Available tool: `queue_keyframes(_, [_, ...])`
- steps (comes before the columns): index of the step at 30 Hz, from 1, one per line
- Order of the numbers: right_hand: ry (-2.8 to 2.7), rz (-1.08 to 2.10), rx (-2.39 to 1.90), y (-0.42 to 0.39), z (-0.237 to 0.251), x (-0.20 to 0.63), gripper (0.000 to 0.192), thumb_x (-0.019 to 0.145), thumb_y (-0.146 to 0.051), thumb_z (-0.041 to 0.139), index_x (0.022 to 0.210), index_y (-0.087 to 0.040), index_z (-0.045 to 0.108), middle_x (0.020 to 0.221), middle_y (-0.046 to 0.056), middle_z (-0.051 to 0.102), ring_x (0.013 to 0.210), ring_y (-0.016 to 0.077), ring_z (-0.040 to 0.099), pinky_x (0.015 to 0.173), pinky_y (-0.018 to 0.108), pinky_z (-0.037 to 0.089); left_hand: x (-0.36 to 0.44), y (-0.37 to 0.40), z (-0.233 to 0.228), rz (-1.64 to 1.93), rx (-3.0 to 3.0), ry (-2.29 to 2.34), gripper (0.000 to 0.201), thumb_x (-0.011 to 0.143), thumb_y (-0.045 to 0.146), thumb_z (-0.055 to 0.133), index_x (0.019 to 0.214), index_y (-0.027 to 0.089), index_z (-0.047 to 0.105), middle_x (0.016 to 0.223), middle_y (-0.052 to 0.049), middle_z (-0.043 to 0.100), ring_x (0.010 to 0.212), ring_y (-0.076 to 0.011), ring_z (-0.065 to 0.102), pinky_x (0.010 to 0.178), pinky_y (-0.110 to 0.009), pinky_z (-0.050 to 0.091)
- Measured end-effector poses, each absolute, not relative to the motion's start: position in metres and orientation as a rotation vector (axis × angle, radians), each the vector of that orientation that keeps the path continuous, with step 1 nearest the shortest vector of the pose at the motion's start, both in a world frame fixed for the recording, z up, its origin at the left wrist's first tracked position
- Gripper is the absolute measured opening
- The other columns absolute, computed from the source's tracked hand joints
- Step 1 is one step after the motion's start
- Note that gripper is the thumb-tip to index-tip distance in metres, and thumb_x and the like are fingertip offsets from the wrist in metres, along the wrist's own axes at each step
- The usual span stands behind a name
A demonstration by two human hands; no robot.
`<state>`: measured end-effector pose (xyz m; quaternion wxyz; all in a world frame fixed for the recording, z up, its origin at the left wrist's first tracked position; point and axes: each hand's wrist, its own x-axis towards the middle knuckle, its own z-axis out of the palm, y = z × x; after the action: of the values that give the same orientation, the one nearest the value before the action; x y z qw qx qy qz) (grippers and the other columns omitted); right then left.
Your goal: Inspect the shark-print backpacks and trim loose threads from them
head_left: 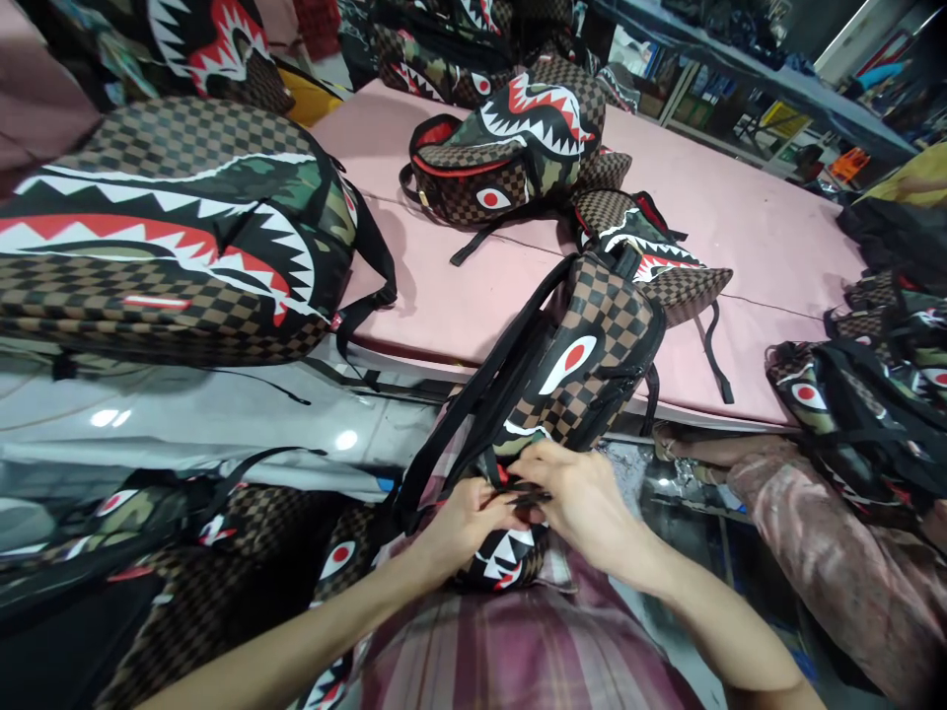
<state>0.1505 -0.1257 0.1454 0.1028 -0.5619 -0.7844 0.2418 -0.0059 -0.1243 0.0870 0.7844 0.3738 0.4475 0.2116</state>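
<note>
Shark-print backpacks (510, 158) on a pink table (769, 237), another (170, 237) alongside.

Clearly a bag-making workshop: dozens of identical shark-mouth backpacks (170, 227) heaped on a long pink worktable (747, 227) and stacked all around it, more piled at the right edge (873, 404), with cluttered stock shelves (710, 94) lining the far wall.
</note>
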Motion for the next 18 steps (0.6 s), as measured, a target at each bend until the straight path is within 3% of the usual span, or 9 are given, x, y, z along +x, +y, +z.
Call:
queue_keyframes(3, [-2.447, 0.674, -1.679, -0.119, 0.14, 0.14, 0.015, 0.074, -0.01, 0.053, 0.079, -0.019, 0.063, 0.076, -0.001, 0.061, 0.053, 0.0094, 0.051, 0.045, 0.023, 0.025, -0.004, -0.127, 0.085, 0.414, 0.801, 1.057, 0.029, 0.066, 0.04, 0.063, 0.06, 0.012, 0.061, 0.059, -0.005, 0.066, 0.06, -0.0194, 0.062, 0.057, -0.026, 0.048])
queue_keyframes(6, [-2.317, 0.699, -1.557, -0.116, 0.139, 0.14, 0.016, 0.076, -0.008, 0.048, 0.075, -0.017, 0.061, 0.074, 0.0, 0.059, 0.055, 0.0092, 0.05, 0.047, 0.022, 0.028, -0.006, -0.124, 0.091, 0.408, 0.724, 1.087, 0.031, 0.062, 0.043, 0.068, 0.059, 0.013, 0.058, 0.061, -0.006, 0.067, 0.063, -0.0205, 0.064, 0.062, -0.028, 0.049])
queue_keyframes(9, [-1.819, 0.699, -1.383, -0.115, 0.144, 0.161, 0.016, 0.083, -0.015, 0.045, 0.075, -0.016, 0.059, 0.075, 0.002, 0.058, 0.066, 0.0108, 0.053, 0.057, 0.021, 0.038, -0.02, -0.109, 0.1, 0.497, 0.618, 1.083, 0.033, 0.06, 0.045, 0.069, 0.06, 0.016, 0.054, 0.066, -0.008, 0.069, 0.069, -0.0232, 0.065, 0.07, -0.033, 0.05])
queue_keyframes(12, [-1.138, 0.663, -1.429, -0.111, 0.132, 0.201, 0.022, 0.086, -0.031, 0.048, 0.077, -0.016, 0.059, 0.065, 0.0, 0.055, 0.052, 0.0077, 0.045, 0.05, 0.021, 0.036, -0.051, -0.088, 0.1, 0.663, 0.805, 1.331, 0.035, 0.07, 0.051, 0.056, 0.069, 0.017, 0.056, 0.067, -0.007, 0.066, 0.07, -0.0234, 0.063, 0.07, -0.035, 0.05])
queue_keyframes(15, [-0.845, 0.781, -1.537, -0.1, 0.083, 0.236, 0.039, 0.079, -0.049, 0.053, 0.078, -0.012, 0.063, 0.043, -0.006, 0.038, 0.037, 0.0061, 0.03, 0.039, 0.02, 0.028, -0.087, -0.071, 0.079, 0.898, 1.214, 1.738, 0.032, 0.072, 0.049, 0.053, 0.082, 0.019, 0.056, 0.081, -0.005, 0.062, 0.087, -0.0252, 0.059, 0.087, -0.039, 0.045])
queue_keyframes(16, [-0.803, 0.818, -1.604, -0.094, 0.063, 0.24, 0.045, 0.074, -0.055, 0.055, 0.076, -0.011, 0.064, 0.039, -0.007, 0.034, 0.035, 0.0068, 0.031, 0.037, 0.021, 0.027, -0.098, -0.066, 0.068, 0.958, 1.293, 1.785, 0.034, 0.069, 0.048, 0.054, 0.088, 0.019, 0.055, 0.089, -0.007, 0.061, 0.096, -0.0274, 0.056, 0.093, -0.041, 0.041])
queue_keyframes(18, [-0.835, 0.841, -1.728, -0.079, 0.025, 0.234, 0.054, 0.066, -0.064, 0.056, 0.07, -0.012, 0.065, 0.041, -0.002, 0.045, 0.041, 0.0125, 0.046, 0.041, 0.024, 0.037, -0.117, -0.059, 0.042, 1.013, 1.33, 1.722, 0.043, 0.069, 0.046, 0.053, 0.102, 0.019, 0.053, 0.103, -0.009, 0.059, 0.114, -0.0296, 0.047, 0.101, -0.042, 0.035])
